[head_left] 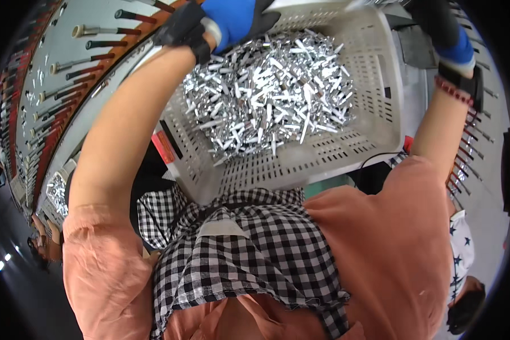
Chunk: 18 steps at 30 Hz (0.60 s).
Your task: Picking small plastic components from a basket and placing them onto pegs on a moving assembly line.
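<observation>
My left hand (236, 21), in a blue and black glove, is over the far left rim of a pale grey plastic basket (374, 73). Its black fingertips spread toward the right, and I see nothing in them; the upper edge cuts off part of the hand. A heap of small shiny silver metal pieces (272, 90), slim and tapered, fills much of the basket. Beyond the basket's far right corner is my right hand (442, 34), also gloved in black and blue; its fingers run out of the picture. Blurred silvery pieces (374, 2) show at the top edge, near that hand.
At left, rows of rods with red and green grips (105, 44) line a curved rack. More rods (473, 144) stand along the right side. A smaller tray of silver pieces (56, 190) sits at far left. Other people (45, 243) are at both sides.
</observation>
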Each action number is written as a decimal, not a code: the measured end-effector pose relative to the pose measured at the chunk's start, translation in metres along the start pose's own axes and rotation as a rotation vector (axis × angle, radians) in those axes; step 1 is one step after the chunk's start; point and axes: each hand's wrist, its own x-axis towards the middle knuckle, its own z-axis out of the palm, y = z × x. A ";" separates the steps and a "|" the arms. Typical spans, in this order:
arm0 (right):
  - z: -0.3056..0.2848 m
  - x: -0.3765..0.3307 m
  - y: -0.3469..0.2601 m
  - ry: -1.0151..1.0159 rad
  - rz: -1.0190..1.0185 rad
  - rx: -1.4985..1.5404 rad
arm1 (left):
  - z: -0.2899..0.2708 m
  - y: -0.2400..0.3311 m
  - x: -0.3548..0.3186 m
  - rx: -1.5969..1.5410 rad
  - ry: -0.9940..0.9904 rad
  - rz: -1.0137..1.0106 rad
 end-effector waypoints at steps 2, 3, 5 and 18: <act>0.031 -0.034 0.004 0.001 -0.019 -0.612 | 0.007 0.014 0.010 -0.026 0.001 -0.001; 0.018 -0.048 0.031 -0.006 -0.016 -0.596 | 0.008 0.017 0.011 -0.013 -0.045 -0.039; -0.049 -0.094 0.101 0.028 -0.141 -1.034 | 0.015 0.009 0.010 -0.024 -0.003 0.014; -0.017 -0.211 0.198 0.181 0.474 -0.612 | 0.021 0.001 -0.021 -0.122 0.107 0.159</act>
